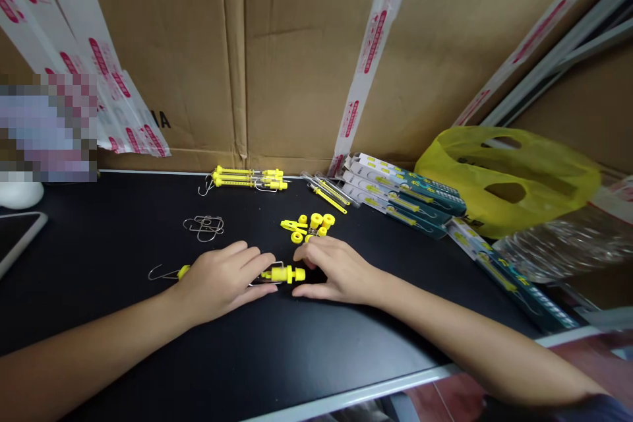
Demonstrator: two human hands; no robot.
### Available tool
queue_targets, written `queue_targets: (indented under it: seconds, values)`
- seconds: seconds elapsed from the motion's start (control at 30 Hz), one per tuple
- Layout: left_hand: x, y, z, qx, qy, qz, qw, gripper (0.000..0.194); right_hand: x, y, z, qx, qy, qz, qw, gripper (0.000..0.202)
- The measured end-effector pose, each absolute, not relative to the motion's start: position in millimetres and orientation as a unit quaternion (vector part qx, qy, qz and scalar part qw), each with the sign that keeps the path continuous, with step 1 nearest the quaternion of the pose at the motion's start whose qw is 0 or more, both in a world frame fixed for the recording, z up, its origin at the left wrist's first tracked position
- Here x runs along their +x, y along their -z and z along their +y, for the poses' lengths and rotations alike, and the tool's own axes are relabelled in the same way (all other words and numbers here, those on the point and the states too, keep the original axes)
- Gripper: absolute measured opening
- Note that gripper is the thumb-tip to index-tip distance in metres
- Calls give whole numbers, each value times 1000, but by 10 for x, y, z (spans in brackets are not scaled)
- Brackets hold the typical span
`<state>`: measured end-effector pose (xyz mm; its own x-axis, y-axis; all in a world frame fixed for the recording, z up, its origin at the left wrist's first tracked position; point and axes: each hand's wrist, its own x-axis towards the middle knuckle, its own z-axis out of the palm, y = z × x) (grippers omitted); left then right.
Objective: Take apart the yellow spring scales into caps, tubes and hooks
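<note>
My left hand [225, 282] is closed round the tube of a yellow spring scale [284, 274], held low over the black table. Its wire hook [161, 273] sticks out on the left, and its yellow end cap with a wire bracket shows on the right. Just right of that cap is my right hand [333, 271], thumb and fingers curved and apart, with no part visible between them. Loose yellow caps [316, 219] and small parts lie beyond the right fingertips. Past my left hand rests a small group of bent wire hooks [206, 227].
Several assembled spring scales [250, 179] lie along the back edge. To their right are loose springs and yellow strips [330, 196], then printed boxes [400, 191] and a yellow plastic bag [509, 178]. A large taped carton [301, 79] stands behind the table.
</note>
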<state>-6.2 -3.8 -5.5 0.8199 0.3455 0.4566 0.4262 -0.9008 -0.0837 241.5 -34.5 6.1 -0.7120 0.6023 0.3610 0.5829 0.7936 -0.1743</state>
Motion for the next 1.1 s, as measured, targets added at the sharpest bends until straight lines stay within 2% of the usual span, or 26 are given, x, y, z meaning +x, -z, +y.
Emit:
queue_targets:
  seconds: [0.2, 0.53, 0.77, 0.93, 1.03, 1.1]
  values:
    - [-48, 45, -40, -950, 218, -204, 94, 29, 2411, -41, -328, -319, -24, -932, 169, 30]
    - [-63, 35, -45, -949, 216, -214, 78, 28, 2479, -117, -324, -297, -41, -933, 201, 12]
    - [-64, 53, -45, -950, 218, -211, 76, 27, 2498, -119, -294, -363, -95, -881, 288, 8]
    - [-59, 46, -38, -950, 217, -212, 75, 27, 2518, -79, -273, -413, -140, -834, 340, 14]
    - [-50, 41, -35, -950, 213, -212, 80, 27, 2527, -95, -260, -422, -131, -832, 334, 13]
    - [-44, 38, -34, -951, 210, -211, 81, 26, 2536, -126, -227, -425, -75, -845, 315, 13]
